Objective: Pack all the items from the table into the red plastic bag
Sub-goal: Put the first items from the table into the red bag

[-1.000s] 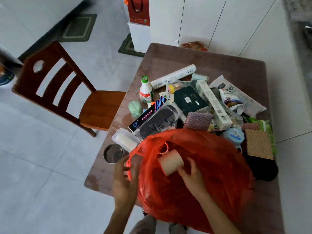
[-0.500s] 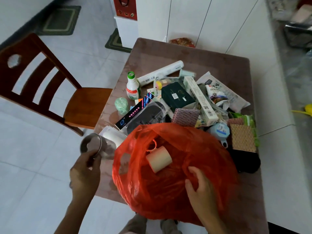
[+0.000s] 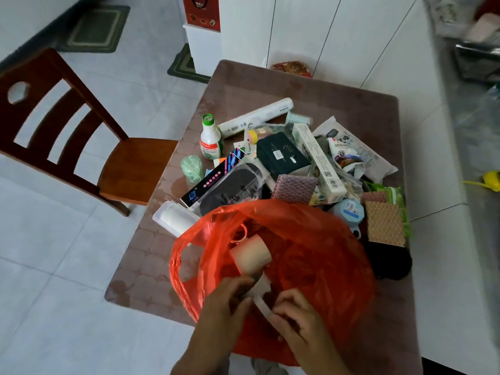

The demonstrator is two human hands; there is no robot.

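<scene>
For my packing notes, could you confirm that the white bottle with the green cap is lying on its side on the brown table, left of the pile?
Not quite: the white bottle with the green cap stands upright, not on its side. It is on the brown table, left of the pile, as the head view shows.

Red plastic bag (image 3: 319,255): thin translucent film, glossy, crinkled. Inside it, beige cup (image 3: 250,255): matt, smooth. Table (image 3: 311,87) under bag: brown top under a clear glossy cover, shine patches at its left edge. Behind bag: clear hard-plastic case (image 3: 232,189), glossy; dark green box (image 3: 281,155), matt card; white plastic bottle (image 3: 211,139), green cap, smooth. Right of bag: woven tan pad (image 3: 384,224), rough; black cloth (image 3: 388,259), matt. Left of table: wooden chair (image 3: 81,147), varnished, semi-gloss. Floor tiles (image 3: 54,266): pale, smooth.
</scene>
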